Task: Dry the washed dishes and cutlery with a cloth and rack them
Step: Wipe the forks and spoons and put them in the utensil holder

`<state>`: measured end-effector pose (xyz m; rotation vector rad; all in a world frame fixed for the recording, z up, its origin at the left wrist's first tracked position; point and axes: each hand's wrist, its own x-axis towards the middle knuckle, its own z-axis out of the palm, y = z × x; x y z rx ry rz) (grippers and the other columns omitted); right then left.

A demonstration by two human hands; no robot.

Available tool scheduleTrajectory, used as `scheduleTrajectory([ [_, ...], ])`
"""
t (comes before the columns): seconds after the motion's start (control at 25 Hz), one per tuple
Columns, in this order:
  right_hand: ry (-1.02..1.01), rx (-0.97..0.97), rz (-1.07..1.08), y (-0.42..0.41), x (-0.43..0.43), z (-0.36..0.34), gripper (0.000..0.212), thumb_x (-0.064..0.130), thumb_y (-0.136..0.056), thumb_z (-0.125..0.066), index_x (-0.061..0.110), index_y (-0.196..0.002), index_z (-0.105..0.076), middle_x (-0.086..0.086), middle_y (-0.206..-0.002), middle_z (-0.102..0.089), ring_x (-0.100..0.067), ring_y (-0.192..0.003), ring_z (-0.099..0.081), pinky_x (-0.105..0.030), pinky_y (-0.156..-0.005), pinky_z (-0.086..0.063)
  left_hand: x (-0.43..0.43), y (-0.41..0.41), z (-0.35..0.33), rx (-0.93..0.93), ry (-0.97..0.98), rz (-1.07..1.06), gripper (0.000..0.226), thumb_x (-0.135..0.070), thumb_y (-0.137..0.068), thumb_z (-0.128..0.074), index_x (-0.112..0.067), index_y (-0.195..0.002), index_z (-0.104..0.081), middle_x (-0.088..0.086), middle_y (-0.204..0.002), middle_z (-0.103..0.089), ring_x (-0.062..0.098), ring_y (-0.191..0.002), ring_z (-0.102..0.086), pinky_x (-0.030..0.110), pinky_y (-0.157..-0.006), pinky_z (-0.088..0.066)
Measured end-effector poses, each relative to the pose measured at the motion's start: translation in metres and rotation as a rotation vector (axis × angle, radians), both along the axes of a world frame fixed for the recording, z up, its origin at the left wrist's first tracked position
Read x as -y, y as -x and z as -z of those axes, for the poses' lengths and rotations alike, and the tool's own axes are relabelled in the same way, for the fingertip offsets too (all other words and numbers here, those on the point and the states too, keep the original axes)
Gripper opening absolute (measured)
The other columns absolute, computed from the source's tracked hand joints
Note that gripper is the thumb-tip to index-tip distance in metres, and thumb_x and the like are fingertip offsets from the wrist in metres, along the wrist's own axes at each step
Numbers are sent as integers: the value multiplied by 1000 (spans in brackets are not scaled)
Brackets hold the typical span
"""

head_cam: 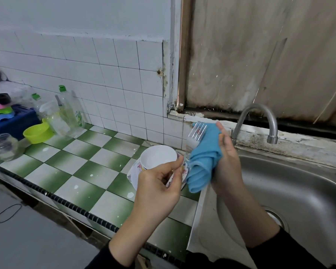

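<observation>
L hand [159, 183] pinches fork [196, 133] handle; R hand [228, 166] grips cloth [204, 158] round it, above sink [299, 187] left edge; cup [157, 156] just beside.

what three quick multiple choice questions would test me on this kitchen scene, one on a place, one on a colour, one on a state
1. Where does the white cup stand?
A in the sink
B on a plate on the checked counter
C on the window ledge

2. What colour is the cloth?
A blue
B yellow
C red

3. How is the fork?
A lying flat on the counter
B held tines up against the cloth
C standing in the cup

Answers:
1 B, the cup rests on the plate on green-and-white tiles.
2 A, the cloth is plainly blue.
3 B, the right hand holds the cloth round the fork, tines upward.
</observation>
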<state>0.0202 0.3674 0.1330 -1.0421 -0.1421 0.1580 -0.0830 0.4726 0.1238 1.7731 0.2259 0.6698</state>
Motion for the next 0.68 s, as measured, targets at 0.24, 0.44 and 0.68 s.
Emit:
scheduleTrajectory([
  [0.24, 79, 62, -265, 25, 1, -3, 41, 38, -78, -52, 24, -117, -56, -10, -104, -70, -20, -88, -69, -34, -79, -59, -2, -5, 7, 35, -152, 99, 24, -17, -81, -51, -28, -76, -72, 1, -62, -64, 17, -54, -55, 35, -49, -45],
  [0.44, 304, 173, 50, 19, -1, -7, 14, 26, -85, -67, 22, -97, -62, -8, -93, -70, -23, -86, -69, -37, -74, -60, 1, 0, 17, 144, -293, 128, 28, -25, -85, -48, -7, -65, -58, -10, -52, -37, 1, -48, -29, 19, -47, -25],
  [0.68, 332, 362, 315, 8, -4, -3, 29, 20, -87, -71, 42, -104, -63, 10, -110, -67, -17, -101, -65, -48, -90, -54, 4, 1, 13, 186, -397, 148, 24, -13, -87, -51, -18, -64, -50, -21, -52, -30, -2, -46, -27, 8, -50, -18],
])
